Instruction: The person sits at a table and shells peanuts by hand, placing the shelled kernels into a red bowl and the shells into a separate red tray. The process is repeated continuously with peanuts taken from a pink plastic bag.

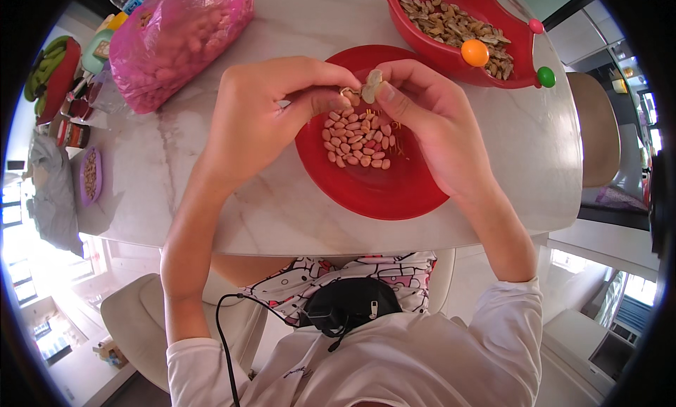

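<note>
Above a red plastic plate, my two hands are close together. My left hand pinches a piece of peanut shell between thumb and fingers; a kernel seems to sit in it. Between the thumb and fingers of my right hand is another piece of peanut shell, held upright. Shelled peanut kernels with pink skins lie in the plate beneath my fingers. A red bowl with coloured balls on its rim holds a heap of empty-looking peanut shells, beyond my right hand.
A pink plastic bag full of unshelled peanuts stands at the back left of the marble table. Farther left are a red dish of green bananas, jars and a small purple dish. Chairs stand by the table.
</note>
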`<state>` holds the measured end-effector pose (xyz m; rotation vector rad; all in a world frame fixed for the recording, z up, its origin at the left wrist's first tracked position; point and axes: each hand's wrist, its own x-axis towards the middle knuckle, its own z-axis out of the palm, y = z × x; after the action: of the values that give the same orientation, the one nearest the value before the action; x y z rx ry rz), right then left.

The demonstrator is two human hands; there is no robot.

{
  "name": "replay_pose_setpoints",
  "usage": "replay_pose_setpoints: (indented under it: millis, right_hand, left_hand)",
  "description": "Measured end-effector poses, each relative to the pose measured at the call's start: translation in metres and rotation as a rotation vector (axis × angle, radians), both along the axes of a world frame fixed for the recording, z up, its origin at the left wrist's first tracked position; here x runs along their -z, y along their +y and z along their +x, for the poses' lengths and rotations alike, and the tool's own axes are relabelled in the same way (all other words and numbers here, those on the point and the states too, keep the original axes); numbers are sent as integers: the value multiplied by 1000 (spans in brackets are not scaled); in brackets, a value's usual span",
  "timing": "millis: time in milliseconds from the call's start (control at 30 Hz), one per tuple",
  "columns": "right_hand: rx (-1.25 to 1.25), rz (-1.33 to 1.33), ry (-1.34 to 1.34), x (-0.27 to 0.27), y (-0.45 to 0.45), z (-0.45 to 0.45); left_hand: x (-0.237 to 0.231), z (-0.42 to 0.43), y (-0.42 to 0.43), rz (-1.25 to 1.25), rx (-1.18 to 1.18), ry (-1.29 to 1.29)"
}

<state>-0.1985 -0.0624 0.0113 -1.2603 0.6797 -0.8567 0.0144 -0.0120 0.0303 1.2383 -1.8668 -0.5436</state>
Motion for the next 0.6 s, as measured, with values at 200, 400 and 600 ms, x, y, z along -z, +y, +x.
replay_pose_setpoints:
  millis: [200,400,600]
  right_hand:
    - [-49,-194,213,-5,3,0]
    - [57,-346,207,-4,5,-1]
    - [120,-645,191,-1,2,-1]
  left_hand:
    - [13,13,-10,-503,116,-394]
    - [7,7,-1,-339,-25,-273]
    - [2,-5,4,-110,-59,9]
